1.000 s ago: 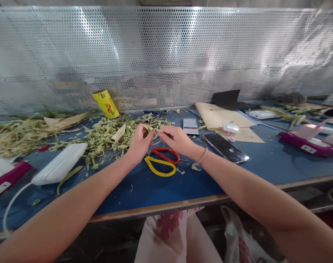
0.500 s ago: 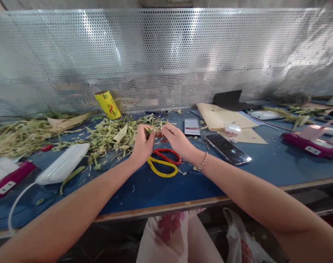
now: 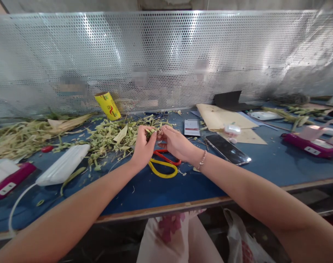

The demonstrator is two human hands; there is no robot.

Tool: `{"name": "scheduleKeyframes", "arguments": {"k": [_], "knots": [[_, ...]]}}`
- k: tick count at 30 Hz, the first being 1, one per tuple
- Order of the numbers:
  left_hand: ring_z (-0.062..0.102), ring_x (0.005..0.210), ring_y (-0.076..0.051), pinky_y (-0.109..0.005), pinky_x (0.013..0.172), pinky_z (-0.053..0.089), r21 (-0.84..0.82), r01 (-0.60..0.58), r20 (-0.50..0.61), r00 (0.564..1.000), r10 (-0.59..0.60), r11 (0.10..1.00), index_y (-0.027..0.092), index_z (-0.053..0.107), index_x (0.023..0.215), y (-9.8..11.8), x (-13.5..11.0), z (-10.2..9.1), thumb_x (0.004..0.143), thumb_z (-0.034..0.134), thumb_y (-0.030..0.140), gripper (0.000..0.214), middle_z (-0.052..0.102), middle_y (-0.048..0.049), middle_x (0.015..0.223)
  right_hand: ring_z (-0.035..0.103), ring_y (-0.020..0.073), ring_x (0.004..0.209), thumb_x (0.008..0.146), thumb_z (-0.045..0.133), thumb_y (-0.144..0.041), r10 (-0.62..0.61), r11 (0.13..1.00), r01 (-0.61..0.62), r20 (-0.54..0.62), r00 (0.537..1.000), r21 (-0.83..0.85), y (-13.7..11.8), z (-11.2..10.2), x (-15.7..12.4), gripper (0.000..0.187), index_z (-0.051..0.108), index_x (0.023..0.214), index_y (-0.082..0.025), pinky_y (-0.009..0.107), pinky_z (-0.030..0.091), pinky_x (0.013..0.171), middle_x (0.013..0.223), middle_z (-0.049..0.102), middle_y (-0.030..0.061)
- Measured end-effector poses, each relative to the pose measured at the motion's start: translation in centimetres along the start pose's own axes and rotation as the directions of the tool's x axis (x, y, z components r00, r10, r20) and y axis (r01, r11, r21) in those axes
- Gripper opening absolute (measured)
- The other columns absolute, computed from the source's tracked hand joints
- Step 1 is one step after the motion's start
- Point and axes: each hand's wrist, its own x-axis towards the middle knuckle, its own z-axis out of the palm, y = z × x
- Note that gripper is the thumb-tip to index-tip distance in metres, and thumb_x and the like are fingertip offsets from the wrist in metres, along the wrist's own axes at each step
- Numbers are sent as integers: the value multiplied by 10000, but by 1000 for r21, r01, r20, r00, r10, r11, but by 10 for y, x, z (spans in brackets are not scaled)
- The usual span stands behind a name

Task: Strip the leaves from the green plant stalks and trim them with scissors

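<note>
My left hand (image 3: 142, 145) and my right hand (image 3: 176, 142) meet over the blue table (image 3: 144, 190), both pinched on a small green plant piece (image 3: 151, 132) held between their fingertips. Just beyond them lies a heap of green and pale plant trimmings (image 3: 111, 135). Scissors with one red and one yellow handle (image 3: 163, 167) lie flat on the table under my hands. A bracelet sits on my right wrist.
A yellow roll (image 3: 107, 106) leans at the perforated metal screen (image 3: 166, 54). A black phone (image 3: 228, 149), a white earbud case (image 3: 231, 129), cardboard (image 3: 218, 117) and a card (image 3: 191, 126) lie to the right. A white pouch (image 3: 62, 165) and purple devices (image 3: 10, 179) (image 3: 310, 146) sit at the sides. Plastic bags (image 3: 169, 237) hang below the edge.
My two hands have drawn closer together and slightly nearer me, still pinching the plant piece. The scene otherwise holds still.
</note>
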Motion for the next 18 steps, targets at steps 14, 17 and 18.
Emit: {"name": "scheduleKeyframes", "arguments": {"k": [14, 17, 18], "knots": [[556, 826, -143, -310, 749, 454, 251, -260, 25, 965, 262, 933, 206, 393, 825, -4, 0, 0, 776, 470, 134, 117, 548, -23, 862, 442, 92, 585, 848, 396, -250, 13, 998, -8, -80, 997, 69, 10, 0, 5, 194, 381, 659, -207, 223, 385, 526, 670, 413, -23], [549, 847, -146, -317, 756, 457, 255, -317, 36, 947, 319, 913, 206, 392, 825, -8, -2, 5, 780, 467, 131, 115, 535, -32, 880, 401, 95, 556, 847, 393, -250, -14, 998, 22, -118, 993, 67, 16, 2, 7, 195, 359, 660, -209, 225, 374, 504, 639, 381, -31], [547, 846, -146, -318, 755, 458, 254, -331, 34, 942, 333, 909, 205, 391, 825, -9, -2, 7, 784, 464, 131, 112, 530, -34, 880, 387, 95, 549, 843, 399, -249, -38, 997, 47, -142, 989, 60, 19, 3, 8, 193, 353, 659, -210, 224, 367, 499, 633, 373, -34]]}}
